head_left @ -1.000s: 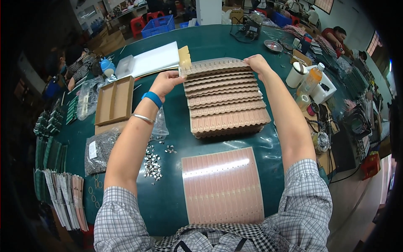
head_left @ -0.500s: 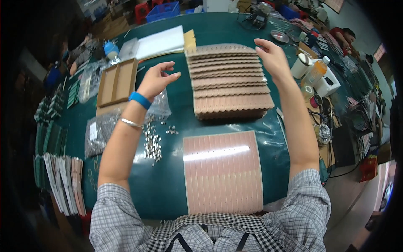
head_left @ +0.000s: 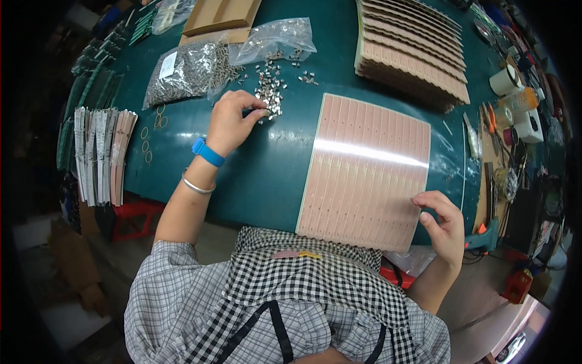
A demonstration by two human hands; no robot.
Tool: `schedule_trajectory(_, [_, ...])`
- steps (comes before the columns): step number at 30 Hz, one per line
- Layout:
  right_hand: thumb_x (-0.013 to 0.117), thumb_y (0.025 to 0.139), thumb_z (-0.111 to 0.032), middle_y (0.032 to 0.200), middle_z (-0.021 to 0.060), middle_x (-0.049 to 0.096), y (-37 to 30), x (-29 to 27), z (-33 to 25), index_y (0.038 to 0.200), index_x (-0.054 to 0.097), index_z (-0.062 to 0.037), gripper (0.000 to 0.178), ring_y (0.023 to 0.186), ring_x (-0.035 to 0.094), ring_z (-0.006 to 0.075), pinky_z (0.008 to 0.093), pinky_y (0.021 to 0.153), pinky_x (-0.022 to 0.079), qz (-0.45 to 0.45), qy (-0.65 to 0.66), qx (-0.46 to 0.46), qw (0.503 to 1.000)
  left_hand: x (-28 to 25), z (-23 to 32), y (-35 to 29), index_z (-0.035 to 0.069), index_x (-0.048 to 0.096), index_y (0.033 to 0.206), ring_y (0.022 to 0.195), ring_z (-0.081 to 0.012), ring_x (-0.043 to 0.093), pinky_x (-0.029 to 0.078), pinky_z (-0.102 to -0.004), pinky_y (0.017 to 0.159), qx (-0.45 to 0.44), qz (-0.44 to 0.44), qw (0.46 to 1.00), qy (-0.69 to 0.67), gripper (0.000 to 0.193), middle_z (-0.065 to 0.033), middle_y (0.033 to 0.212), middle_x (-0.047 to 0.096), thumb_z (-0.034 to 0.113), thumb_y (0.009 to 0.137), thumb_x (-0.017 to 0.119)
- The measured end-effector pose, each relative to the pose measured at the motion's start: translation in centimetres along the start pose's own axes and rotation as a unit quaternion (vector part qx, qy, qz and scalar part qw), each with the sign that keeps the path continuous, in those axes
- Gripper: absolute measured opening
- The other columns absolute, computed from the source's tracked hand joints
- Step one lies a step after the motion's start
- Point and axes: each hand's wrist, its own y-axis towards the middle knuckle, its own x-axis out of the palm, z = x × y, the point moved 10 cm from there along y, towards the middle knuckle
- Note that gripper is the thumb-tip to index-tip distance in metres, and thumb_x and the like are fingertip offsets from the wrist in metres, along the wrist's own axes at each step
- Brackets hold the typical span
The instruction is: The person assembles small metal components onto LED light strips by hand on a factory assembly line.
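My left hand [head_left: 231, 121] is at the near left edge of a pile of small silvery metal pieces [head_left: 271, 91]. Thumb and forefinger are pinched together there; what lies between the tips, if anything, is too small to make out. A pink scored panel [head_left: 364, 182], marked into narrow strips with small holes, lies flat on the table in front of me, its near edge against my checked apron. Beside the panel's right edge is my right hand [head_left: 441, 225], fingers curled loosely, thumb apart from the forefinger, nothing visible in it.
A tall stack of similar scalloped panels [head_left: 412, 48] stands at the far right. Clear bags [head_left: 188, 70] of metal pieces and a cardboard tray [head_left: 221, 18] lie at the far left. Bundled strips [head_left: 100, 155] hang over the left edge. Bottles [head_left: 521, 100] and tools stand right.
The view has tilted down and turned. My left hand has come down to the metal pieces and closed into a pinch. My right hand has left the stack and come back beside the panel.
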Motion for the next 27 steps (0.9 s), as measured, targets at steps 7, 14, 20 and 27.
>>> schedule_trajectory(7, [0.066, 0.08, 0.0, 0.1, 0.0155, 0.069, -2.5, 2.2, -1.7, 0.103, 0.068, 0.0053, 0.023, 0.095, 0.065, 0.0265, 0.0324, 0.087, 0.049, 0.025, -0.029, -0.019, 0.999, 3.6, 0.3, 0.1, 0.014, 0.073, 0.081, 0.088, -0.0255, 0.061, 0.044, -0.0405, 0.074, 0.029, 0.023, 0.997, 0.063, 0.006, -0.0019, 0.086, 0.067, 0.017, 0.077, 0.076])
schedule_trajectory(14, [0.065, 0.083, 0.006, 0.099, 0.0117, 0.068, -5.8, 0.6, -1.0, 0.103, 0.07, 0.0035, 0.021, 0.094, 0.064, 0.0198, 0.0279, 0.084, 0.049, 0.181, -0.006, -0.001, 0.983, 0.8, 5.8, -1.2, 0.004, 0.074, 0.09, 0.077, -0.013, 0.066, 0.053, -0.026, 0.072, -0.025, 0.018, 0.987, -0.159, 0.006, -0.0047, 0.085, 0.072, 0.007, 0.085, 0.071])
schedule_trajectory(20, [0.069, 0.081, 0.006, 0.096, 0.0103, 0.069, -5.8, 6.1, -3.9, 0.102, 0.074, -0.0019, 0.023, 0.087, 0.066, 0.0194, 0.0289, 0.075, 0.053, 0.153, 0.04, -0.053, 0.986, 4.4, 15.7, -9.1, -0.001, 0.068, 0.098, 0.083, -0.0105, 0.065, 0.052, -0.0249, 0.077, -0.058, -0.223, 0.876, -0.424, 0.013, -0.0035, 0.089, 0.069, 0.0, 0.086, 0.071])
schedule_trajectory(27, [0.075, 0.081, 0.0, 0.09, 0.0059, 0.065, -6.1, 12.4, -4.6, 0.1, 0.076, -0.0072, 0.021, 0.079, 0.066, 0.0152, 0.0267, 0.067, 0.054, 0.096, 0.159, -0.102, 0.977, 8.6, 16.7, -15.8, 0.003, 0.042, 0.113, 0.087, -0.017, 0.07, 0.057, -0.0273, 0.08, -0.186, -0.319, 0.684, -0.629, 0.045, -0.0122, 0.09, 0.07, -0.011, 0.082, 0.071])
